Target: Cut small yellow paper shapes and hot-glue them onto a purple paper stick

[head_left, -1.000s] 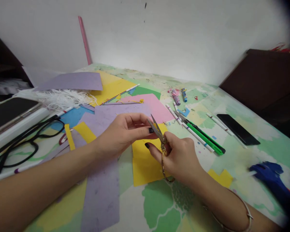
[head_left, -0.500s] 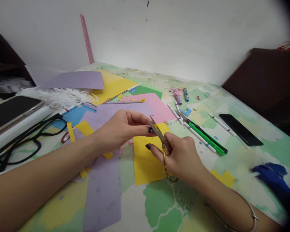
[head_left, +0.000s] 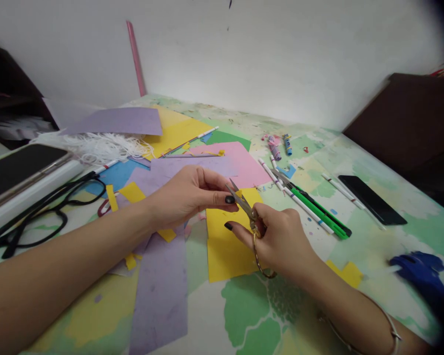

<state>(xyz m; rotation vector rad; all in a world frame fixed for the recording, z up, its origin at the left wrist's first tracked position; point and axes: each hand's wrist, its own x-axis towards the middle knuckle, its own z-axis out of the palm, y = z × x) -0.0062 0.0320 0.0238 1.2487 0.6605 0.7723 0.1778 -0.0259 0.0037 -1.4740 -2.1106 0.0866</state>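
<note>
My right hand (head_left: 284, 236) is wrapped round a small pair of scissors (head_left: 248, 209) with gold-coloured handles. Their blades are slightly parted and point up and left, close to the fingertips of my left hand (head_left: 192, 195). The left thumb and fingers are pinched together; whatever they hold is too small or hidden to make out. Under both hands lies a yellow sheet of paper (head_left: 229, 256). To its left a purple paper strip (head_left: 163, 301) runs towards me, with yellow paper scraps (head_left: 133, 192) around it.
A green utility knife (head_left: 320, 212) lies by white sticks at right, with a dark phone (head_left: 372, 199) and a blue glue gun (head_left: 422, 268) beyond. Black glasses (head_left: 59, 222), white string (head_left: 96, 145) and another phone (head_left: 25, 170) are at left. Two small paper rolls (head_left: 275, 148) stand farther back.
The whole view has shifted slightly. Both hands and the scissors keep almost the same pose, with the blades still near the left fingertips.
</note>
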